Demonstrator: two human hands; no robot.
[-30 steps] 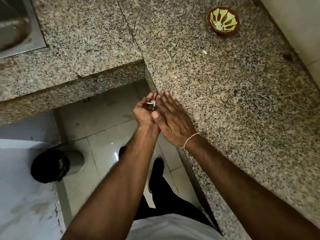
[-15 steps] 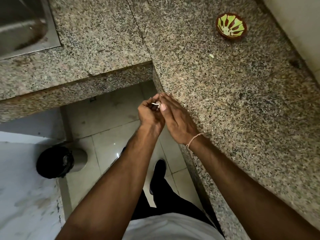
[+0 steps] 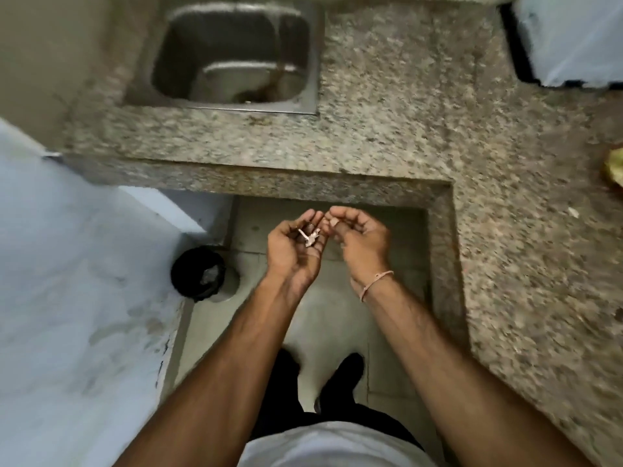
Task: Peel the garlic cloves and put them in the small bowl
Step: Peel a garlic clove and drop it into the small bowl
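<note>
My left hand (image 3: 291, 254) is held palm up over the floor, cupped around several pale garlic skins (image 3: 308, 238). Right beside it, fingertips nearly touching, my right hand (image 3: 362, 241) has its fingers curled and pinches a small pale piece of garlic (image 3: 333, 222) between thumb and fingers; whether it is clove or skin I cannot tell. Only a yellow-green sliver of the small bowl (image 3: 614, 171) shows, at the right edge on the granite counter (image 3: 505, 264), far from both hands.
A steel sink (image 3: 232, 59) is set into the counter ahead. A black bin (image 3: 199, 273) stands on the tiled floor to the left of my hands, against a pale wall. My feet (image 3: 340, 375) are below. A small pale scrap (image 3: 573, 213) lies on the counter.
The view has swung left, away from the bowl and toward the sink and bin. Both hands have left the counter edge and are over the floor; the left palm has turned up with the skins.
</note>
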